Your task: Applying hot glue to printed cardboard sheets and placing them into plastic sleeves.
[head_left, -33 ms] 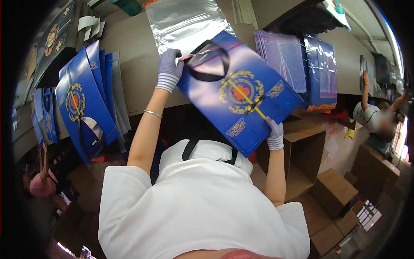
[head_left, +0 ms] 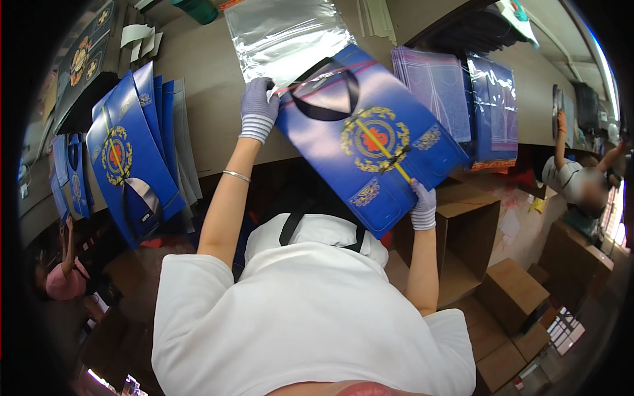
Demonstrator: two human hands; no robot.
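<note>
Across the upper half of the frame runs a tan table [head_left: 218,86], w/ a clear plastic sleeve [head_left: 284,36] lying at top centre. At centre a blue gift bag [head_left: 370,142] w/ gold emblem & black handle is held flat & tilted, its top edge over the sleeve's lower end. Mid-left, a fanned stack of bags [head_left: 132,152] lies over the table edge; upper right, more wrapped bags [head_left: 462,99]. Lower right, cardboard boxes [head_left: 508,290]. Left hand [head_left: 259,105], gloved, fingers pinched on the bag's top corner by the handle. Right hand [head_left: 422,204], gloved, fingers closed on the bag's bottom edge.
</note>
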